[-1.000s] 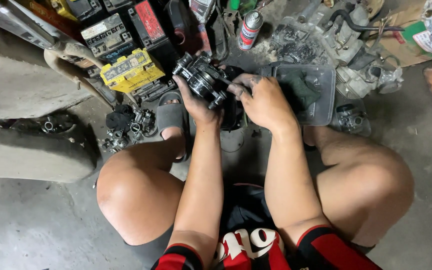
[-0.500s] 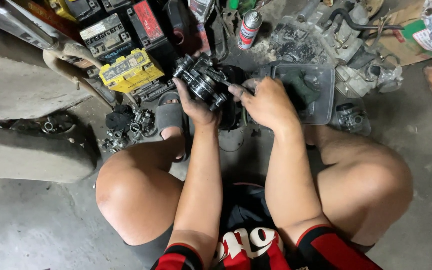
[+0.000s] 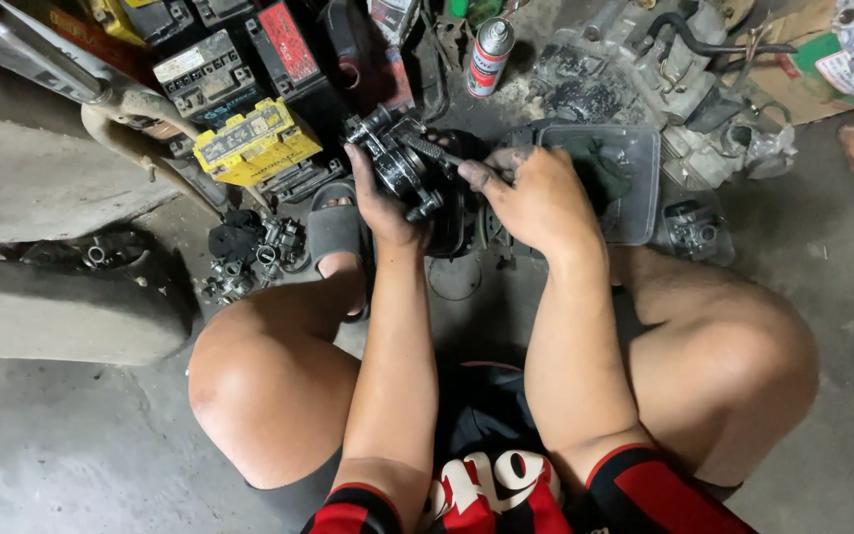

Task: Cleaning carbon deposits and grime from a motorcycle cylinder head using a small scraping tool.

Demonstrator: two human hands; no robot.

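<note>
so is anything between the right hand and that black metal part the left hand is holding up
Nothing visible is in the way. The left hand grips the black metal part from below, and the right hand reaches it directly, its fingertips on a thin metal tool laid against the part. The clear plastic tray sits behind the right hand, not between them.

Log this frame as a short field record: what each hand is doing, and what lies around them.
left hand: grips a greasy black metal engine part
right hand: fingers pinch a thin metal tool against the part
behind: clear plastic tray, red-and-white spray can
left side: yellow battery, small metal parts on the concrete floor
</note>
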